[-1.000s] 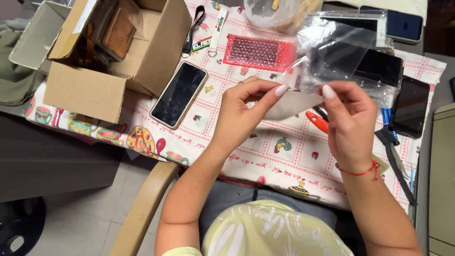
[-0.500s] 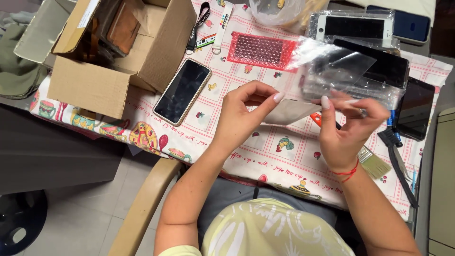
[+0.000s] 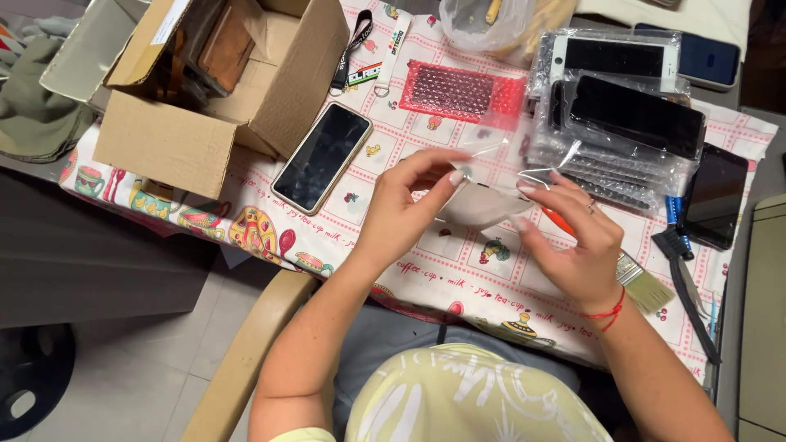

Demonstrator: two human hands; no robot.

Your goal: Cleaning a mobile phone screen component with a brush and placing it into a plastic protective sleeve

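In the head view, the left hand [image 3: 405, 209] and the right hand [image 3: 573, 241] meet above the middle of the counter [image 3: 458, 270], which is covered by a white cloth printed with cups and teapots. Between them they hold a clear plastic bag [image 3: 499, 151] with a pale, flat piece [image 3: 479, 205] at its lower end; what that piece is cannot be told from here, as the plastic glares. The left hand pinches the bag's edge between thumb and forefinger, fingers narrow and closed on the film. The right hand grips the other side with its fingertips, the rest of its fingers curled loosely; a red thread bracelet [image 3: 607, 311] sits at its wrist. Left of the hands a black phone [image 3: 322, 157] lies face up on the cloth, and farther left stands an open cardboard box [image 3: 213, 123]. Far from the hands lies a red bubble-wrap pouch [image 3: 463, 92], with a lanyard [image 3: 368, 53] just left of it. To the far right, a stack of phone screens in bubble wrap [image 3: 622, 123] rests on the counter, and a dark screen [image 3: 716, 196] lies at the right edge. Near the right hand a flat brush [image 3: 647, 286] lies on the cloth, its orange handle partly hidden under the hand, and a black tool [image 3: 688, 286] lies just right of it.
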